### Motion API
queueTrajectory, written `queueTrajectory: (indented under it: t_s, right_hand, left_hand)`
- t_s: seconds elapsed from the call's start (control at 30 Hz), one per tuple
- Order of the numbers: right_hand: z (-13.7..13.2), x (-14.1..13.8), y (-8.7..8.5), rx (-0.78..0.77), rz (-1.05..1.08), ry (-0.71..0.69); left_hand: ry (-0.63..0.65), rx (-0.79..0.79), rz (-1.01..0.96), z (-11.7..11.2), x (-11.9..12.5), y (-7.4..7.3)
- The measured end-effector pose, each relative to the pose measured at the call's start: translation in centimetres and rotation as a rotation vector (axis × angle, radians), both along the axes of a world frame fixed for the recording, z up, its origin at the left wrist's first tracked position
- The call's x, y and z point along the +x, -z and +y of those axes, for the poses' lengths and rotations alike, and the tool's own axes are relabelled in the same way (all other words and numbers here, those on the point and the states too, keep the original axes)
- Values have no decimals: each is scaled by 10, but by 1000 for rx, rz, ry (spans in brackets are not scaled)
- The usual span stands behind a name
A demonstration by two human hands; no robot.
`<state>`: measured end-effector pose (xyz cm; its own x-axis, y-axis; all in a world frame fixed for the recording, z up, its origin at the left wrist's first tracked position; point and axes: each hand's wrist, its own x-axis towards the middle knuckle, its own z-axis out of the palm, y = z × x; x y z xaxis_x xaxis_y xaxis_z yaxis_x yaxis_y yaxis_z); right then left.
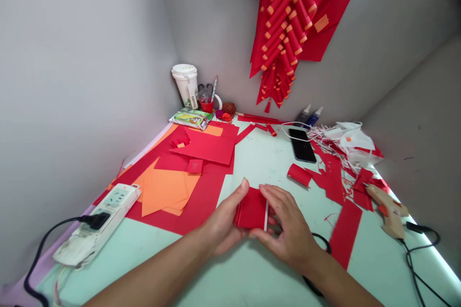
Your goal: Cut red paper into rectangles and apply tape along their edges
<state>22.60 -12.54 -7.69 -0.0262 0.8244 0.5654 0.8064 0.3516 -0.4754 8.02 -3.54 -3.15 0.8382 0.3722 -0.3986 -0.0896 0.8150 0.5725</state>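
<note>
Between my two hands, just above the table, sits a small stack of red paper rectangles (252,208) with a thin white edge along its right side. My left hand (228,218) grips the stack from the left, thumb up along its edge. From the right, my right hand (286,223) presses on it, fingertips on the top corner and thumb at the bottom. Some fingers are hidden behind the paper. Left of my hands lie red paper sheets (209,148) and orange sheets (163,192). A curled red paper piece (299,175) rests to the right.
A power strip (97,223) with a black plug lies at left. On the right are a glue gun (389,208) with its cable, red scraps (334,180) and a phone (302,145). Behind stand a white cup (186,86) and glue bottles (312,117). Red paper firecrackers (284,29) hang on the wall.
</note>
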Motion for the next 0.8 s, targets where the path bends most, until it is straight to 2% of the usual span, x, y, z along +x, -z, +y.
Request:
queueTrajectory:
  t_s: [0.07,0.17,0.3,0.43,0.57,0.73,0.8]
  right_hand:
    - [-2,-1,-1,-26,89,20]
    - [-5,0,-1,-92,333,39]
    - [-7,1,5,-159,598,23]
    - [-8,1,10,-155,685,17]
    - [-11,0,8,-146,753,7]
    - [-11,3,6,-179,1035,-14]
    - [-10,5,6,-177,1015,-5]
  left_hand:
    - [9,-11,-12,1,-1,0]
    - [16,-17,-40,3,-2,0]
    - [50,-18,-79,5,-2,-1]
    - [57,-17,-54,4,-3,-1]
    - [57,-29,-33,5,-3,1]
    - [64,-33,-12,5,-1,1]
    - [64,-29,9,4,-1,1]
